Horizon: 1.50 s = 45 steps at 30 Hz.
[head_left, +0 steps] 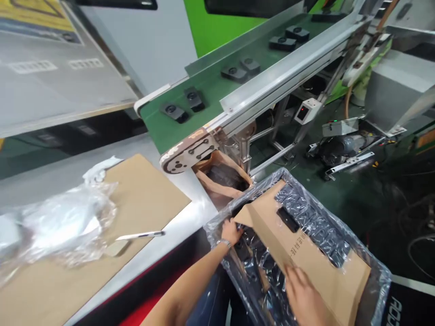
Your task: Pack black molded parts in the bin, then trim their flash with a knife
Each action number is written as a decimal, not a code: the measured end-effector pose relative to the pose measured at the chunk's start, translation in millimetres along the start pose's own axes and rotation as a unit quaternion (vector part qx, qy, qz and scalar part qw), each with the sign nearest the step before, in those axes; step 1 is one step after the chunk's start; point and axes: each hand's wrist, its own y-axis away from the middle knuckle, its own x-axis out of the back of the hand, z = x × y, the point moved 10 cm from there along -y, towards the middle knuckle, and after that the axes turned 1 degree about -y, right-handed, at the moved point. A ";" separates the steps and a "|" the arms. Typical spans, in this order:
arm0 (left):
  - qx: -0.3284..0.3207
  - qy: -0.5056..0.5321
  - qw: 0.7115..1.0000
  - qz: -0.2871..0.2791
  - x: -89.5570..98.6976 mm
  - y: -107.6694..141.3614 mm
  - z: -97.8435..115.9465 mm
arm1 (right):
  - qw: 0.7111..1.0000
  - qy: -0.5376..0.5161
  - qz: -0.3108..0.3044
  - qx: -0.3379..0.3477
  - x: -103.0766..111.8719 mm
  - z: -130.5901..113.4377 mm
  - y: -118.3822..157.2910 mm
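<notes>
Head view. The cardboard sheet [316, 265] lies at lower right within a box [382, 276] lined with clear, wrinkled plastic film. The sheet is plain matt brown, long and slanting, creased lengthwise; a narrow strip along its left side is bent at an angle to the broad panel and tapers to a lifted, pointed corner. Dark printed characters run across the middle, partly legible. A small, elongated black piece [288, 219] shows against the panel above the print; whether it rests on top or shows through an opening cannot be told. Black parts in glossy clear wrapping [314, 222] show along the panel's right side, and further wrapped black parts [253, 267] lie at its left.

The left hand [232, 232], with a band at the wrist, is partly curled at the sheet's upper left corner; whether it pinches the board cannot be told. The right hand [302, 294], blurred, has its fingers close together and slightly bent over the crease, touching the board; its thumb is hidden, so its grip cannot be judged.
</notes>
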 end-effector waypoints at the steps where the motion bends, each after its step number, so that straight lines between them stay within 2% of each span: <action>1: 0.011 0.009 1.000 -0.003 -4.8 -1.3 -5.7 | 1.000 -0.014 0.007 -0.012 12.4 14.2 -3.9; 3: 0.031 0.026 0.999 -0.005 -11.8 -3.9 -16.1 | 0.999 -0.043 0.000 -0.032 25.4 37.5 -13.0; 6: 0.037 0.045 0.998 -0.005 -16.3 -6.5 -26.3 | 0.996 -0.076 -0.028 -0.046 26.4 54.1 -25.1; 14: -0.012 0.050 0.999 0.002 -10.7 -8.7 -31.7 | 0.997 -0.060 -0.024 -0.044 24.1 46.2 -28.9; 18: -0.044 0.024 0.999 0.006 -6.3 -9.7 -27.8 | 0.999 -0.027 -0.001 -0.046 29.2 45.3 -26.2; 24: -0.053 -0.039 0.998 0.011 -8.0 -10.1 -22.3 | 0.991 0.074 0.110 -0.010 64.5 34.2 -24.5; 28: -0.065 -0.072 0.995 0.008 -10.7 -12.5 -16.9 | 0.990 0.078 0.120 0.013 69.1 31.0 -23.0; 38: -0.096 -0.123 0.987 0.032 -0.8 -8.2 -4.3 | 0.990 0.056 0.132 -0.011 70.6 35.0 -26.6; 45: -0.139 -0.151 0.979 0.014 -2.0 -25.5 29.4 | 0.989 0.039 0.144 -0.014 69.8 29.8 -26.4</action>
